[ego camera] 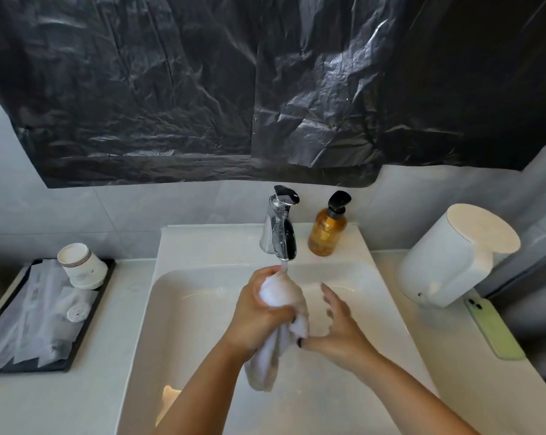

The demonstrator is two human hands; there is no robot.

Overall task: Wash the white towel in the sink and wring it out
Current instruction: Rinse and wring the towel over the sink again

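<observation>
1. White towel (279, 304) is bunched over the sink (183, 324), held right under the faucet (281, 237). A thin stream of water lands on the top of the bunch; the loose tail hangs down into the basin.
2. Left hand (259, 312) grips the towel, fingers wrapped round its middle. Right hand (337, 328) holds nothing: fingers spread and relaxed, just beside the cloth, thumb tip near its lower fold.
3. Step in hand, by my reading: wetting and rinsing. Wringing is not yet begun.
4. To do it well: turn the bunch under the stream so the inner folds get soaked, not only the crown. Bring the free hand in to rub cloth against cloth. Keep the tail inside the basin so drips stay off the counter and off the green phone (493, 328) at the right.
5. Amber pump bottle (328, 230) stands just right of the faucet; any label is too small to read.
6. Paper cups (80, 265) on the black tray (106, 277) carry faint markings, illegible. No brand readable anywhere.
</observation>
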